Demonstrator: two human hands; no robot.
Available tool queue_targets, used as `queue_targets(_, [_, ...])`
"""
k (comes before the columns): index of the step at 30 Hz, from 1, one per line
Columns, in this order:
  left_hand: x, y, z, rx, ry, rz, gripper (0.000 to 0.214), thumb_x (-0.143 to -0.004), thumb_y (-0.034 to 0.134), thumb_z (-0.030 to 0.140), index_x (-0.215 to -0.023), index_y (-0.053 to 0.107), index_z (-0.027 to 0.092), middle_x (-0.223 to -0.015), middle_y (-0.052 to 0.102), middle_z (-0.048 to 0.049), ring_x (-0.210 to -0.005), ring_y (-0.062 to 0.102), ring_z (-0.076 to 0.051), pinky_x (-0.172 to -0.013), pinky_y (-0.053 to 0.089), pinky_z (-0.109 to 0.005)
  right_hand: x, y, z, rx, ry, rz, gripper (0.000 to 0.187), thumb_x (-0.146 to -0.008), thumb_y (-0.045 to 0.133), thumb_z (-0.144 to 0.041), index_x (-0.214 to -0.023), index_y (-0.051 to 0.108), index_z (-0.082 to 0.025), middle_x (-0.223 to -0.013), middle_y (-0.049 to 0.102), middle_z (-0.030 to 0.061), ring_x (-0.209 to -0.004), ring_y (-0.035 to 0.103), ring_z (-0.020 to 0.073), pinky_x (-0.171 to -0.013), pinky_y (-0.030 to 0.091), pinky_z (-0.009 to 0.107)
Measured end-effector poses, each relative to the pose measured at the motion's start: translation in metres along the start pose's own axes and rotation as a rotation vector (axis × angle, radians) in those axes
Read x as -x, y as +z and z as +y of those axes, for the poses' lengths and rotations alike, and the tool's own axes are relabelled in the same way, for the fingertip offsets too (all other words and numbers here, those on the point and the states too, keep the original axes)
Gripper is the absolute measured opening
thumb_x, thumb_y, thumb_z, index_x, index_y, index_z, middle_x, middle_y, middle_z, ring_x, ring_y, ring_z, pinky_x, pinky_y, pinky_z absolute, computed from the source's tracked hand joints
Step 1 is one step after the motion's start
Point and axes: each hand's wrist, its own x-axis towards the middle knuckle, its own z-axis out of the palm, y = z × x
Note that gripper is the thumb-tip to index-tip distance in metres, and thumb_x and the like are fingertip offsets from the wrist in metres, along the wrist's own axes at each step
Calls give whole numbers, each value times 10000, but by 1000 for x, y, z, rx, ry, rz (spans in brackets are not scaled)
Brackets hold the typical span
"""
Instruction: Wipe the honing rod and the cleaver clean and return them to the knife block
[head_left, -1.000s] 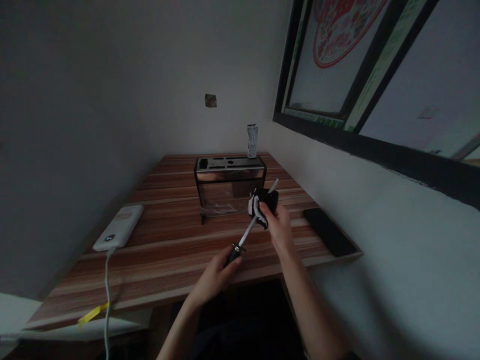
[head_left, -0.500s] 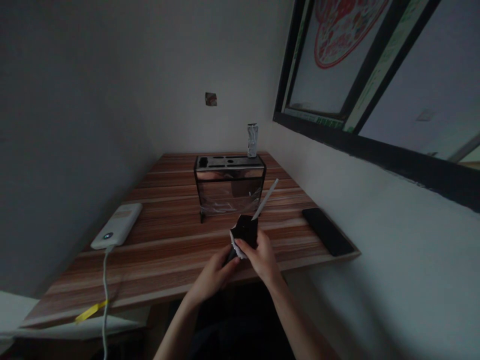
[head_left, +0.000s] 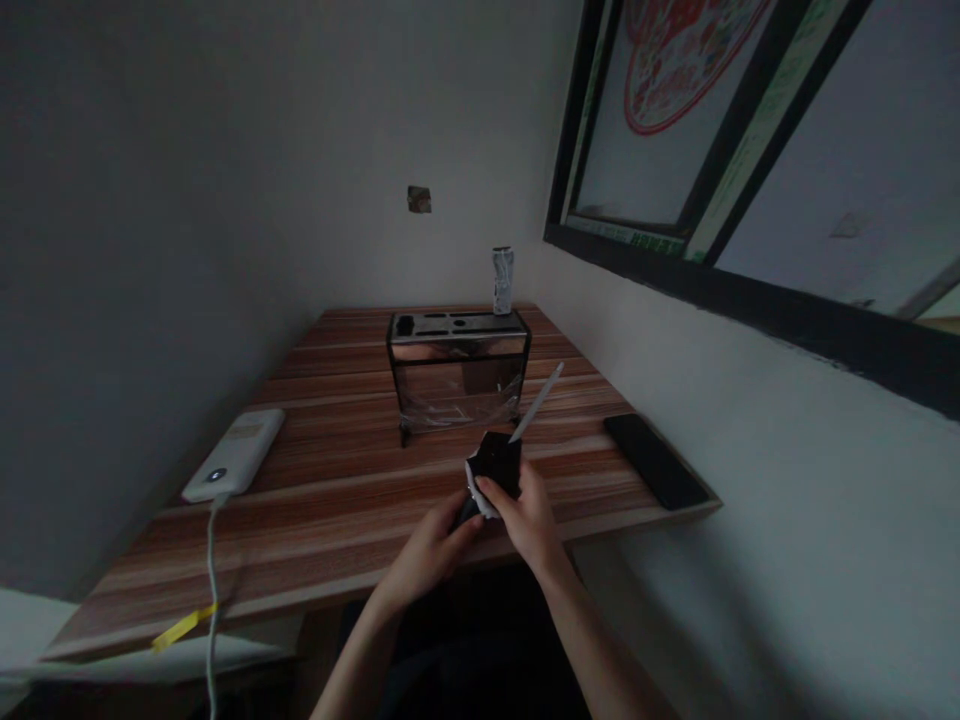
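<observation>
Clasps the dark handle (head_left: 465,514) of a pale rod (head_left: 537,402) in the left hand (head_left: 429,545), with fingers curled around and thumb stretched out to the right. Brings the left forearm (head_left: 358,645) up from the lower edge at a slant to the right, toward the middle. Clamps a black-and-white cloth (head_left: 498,462) on the lower part of the rod with the right hand (head_left: 526,512) — thumb on the near face, pointing up and left, other fingers mostly hidden. Slants the right forearm (head_left: 581,630) up and left to meet the other side. Sets both hands close together (cannot tell touching from just apart), above the near edge of the wood-grained desk (head_left: 337,480). Points the bare end of the rod up and to the right, out beyond the cloth — in view just right of a slotted stand (head_left: 459,350) with a shiny front. Farther off on the desk, a white power bank (head_left: 236,453) with a cable (head_left: 212,580) at the left, and a dark phone (head_left: 656,460) near the right edge.
</observation>
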Motion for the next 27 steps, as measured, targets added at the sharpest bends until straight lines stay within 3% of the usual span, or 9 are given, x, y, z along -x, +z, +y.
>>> queue_targets(6, [0,1,0,-20,11,-7,466,-884,499,434,-1235,551,131,-871,649,-40,-794,569,-188,-727,465,-268,-14,-9,-1,-34,-25,-9,353,-688,728,-402,-938,660,-162,-882,735,81,-809,684,248,-719,543,347])
queue_targets(12, [2,-1,8,-68,31,-6,406,-875,503,448,-1107,605,131,-944,643,-50,-881,570,-205,-803,447,-278,-48,-34,-12,-14,-111,63,332,-700,738,-421,-901,677,-163,-836,722,64,-728,660,200,-642,520,295])
queue_targets(19, [2,2,5,-84,19,-15,366,-864,518,427,-1066,624,140,-846,630,-29,-802,550,-184,-742,445,-263,-80,-63,-34,-119,-193,170,290,-678,759,-415,-820,695,-170,-719,697,21,-585,606,142,-521,482,240])
queue_targets(27, [3,0,7,-135,35,-60,349,-874,505,419,-1048,622,141,-887,644,-34,-822,561,-184,-756,431,-253,-100,-80,-36,-197,-273,270,289,-671,768,-408,-828,708,-173,-770,694,16,-679,621,142,-645,505,259])
